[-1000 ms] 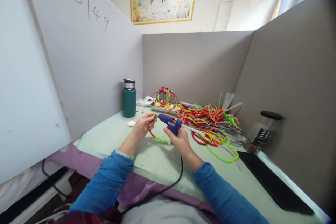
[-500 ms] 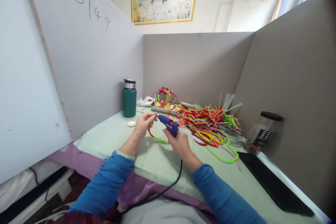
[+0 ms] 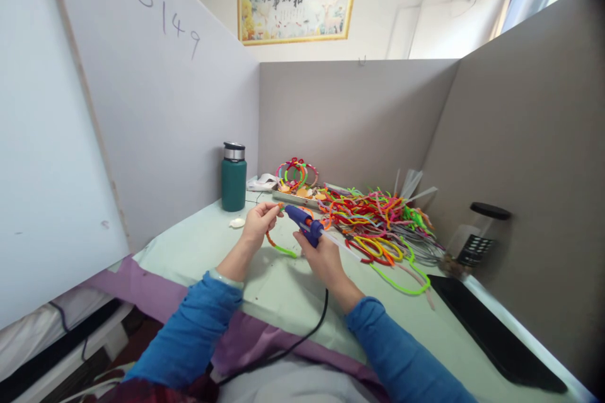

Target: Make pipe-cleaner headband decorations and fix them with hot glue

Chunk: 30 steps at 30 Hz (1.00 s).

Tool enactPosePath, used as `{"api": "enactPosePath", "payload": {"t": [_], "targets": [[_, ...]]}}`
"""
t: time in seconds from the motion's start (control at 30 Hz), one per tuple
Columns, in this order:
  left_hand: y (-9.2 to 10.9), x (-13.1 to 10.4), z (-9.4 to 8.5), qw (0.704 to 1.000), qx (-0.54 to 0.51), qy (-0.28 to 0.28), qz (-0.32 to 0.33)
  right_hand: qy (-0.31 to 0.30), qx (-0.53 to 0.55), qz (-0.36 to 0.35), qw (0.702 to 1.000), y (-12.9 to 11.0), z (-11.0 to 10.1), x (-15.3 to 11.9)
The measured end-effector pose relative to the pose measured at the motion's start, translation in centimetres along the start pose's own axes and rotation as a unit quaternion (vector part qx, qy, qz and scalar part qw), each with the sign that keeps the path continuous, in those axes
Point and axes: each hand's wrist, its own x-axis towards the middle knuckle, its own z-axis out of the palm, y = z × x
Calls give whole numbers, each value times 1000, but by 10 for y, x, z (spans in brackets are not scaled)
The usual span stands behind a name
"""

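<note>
Between thumb and fingertips, my left hand (image 3: 259,221) pinches one end of an orange and green pipe cleaner (image 3: 282,250), which curves down towards the table. My right hand (image 3: 324,257) is wrapped round the handle of a blue hot glue gun (image 3: 302,220). Its nozzle points left at the pinched end, very near my left fingertips; whether it touches cannot be made out. A clear glue stick (image 3: 344,245) sticks out of the gun's back. From below my right hand a black cord (image 3: 317,326) runs down to the table's front edge.
Pipe cleaners (image 3: 373,211) in many colours lie heaped at the back right. Behind my hands stands a tray (image 3: 295,198) with pieces and rings. A green bottle (image 3: 233,177) is at the left, a jar (image 3: 477,236) and black flat object (image 3: 494,330) at the right. Grey partitions (image 3: 354,119) enclose the table.
The glue gun's nozzle has shifted very slightly away from my left fingertips. Both hands keep their grips, and the view has moved a little.
</note>
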Motion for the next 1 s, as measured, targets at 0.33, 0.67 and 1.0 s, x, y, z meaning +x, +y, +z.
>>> {"api": "enactPosePath", "payload": {"t": [0.33,0.67,1.0], "targets": [[3,-2,2,1000,8,8,7,-3,-10,-1,1000,-5,-3,2],[2,-1,2,1000,21,5,18,0,-23,-34,999,-3,-4,1],[4,-2,4,999,21,22,19,12,-41,-44,998,-4,-4,1]]}}
